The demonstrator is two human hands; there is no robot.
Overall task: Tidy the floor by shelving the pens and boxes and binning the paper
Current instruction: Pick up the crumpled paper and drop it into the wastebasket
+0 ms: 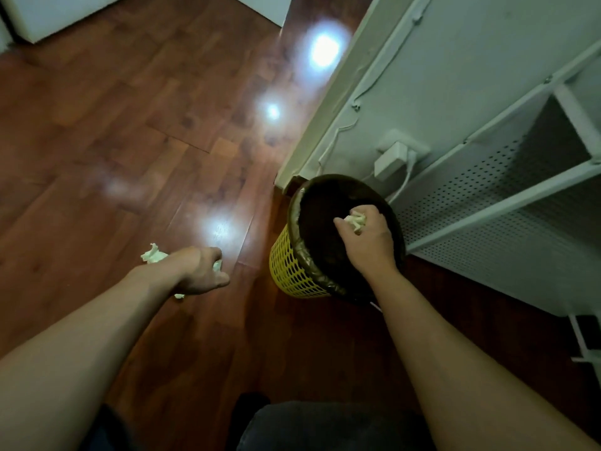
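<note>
Over yellow plastic lattice bin (294, 268), dark-lined: right hand (367, 242) clutching crumpled white paper wad (356, 220); left hand (201, 271) gripping crumpled paper (217, 265) above glossy wooden floor (113, 141).

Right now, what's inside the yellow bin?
A dark liner lines the yellow bin. The right hand holds crumpled paper above it; the bottom is too dark to see.

Both my bare forearms reach forward and down. My right hand (367, 237) hangs knuckles-up with its fingers curled closed around a crumpled whitish paper wad (356, 220). My left hand (201, 271) is fisted around another crumpled whitish paper wad (217, 265).
</note>
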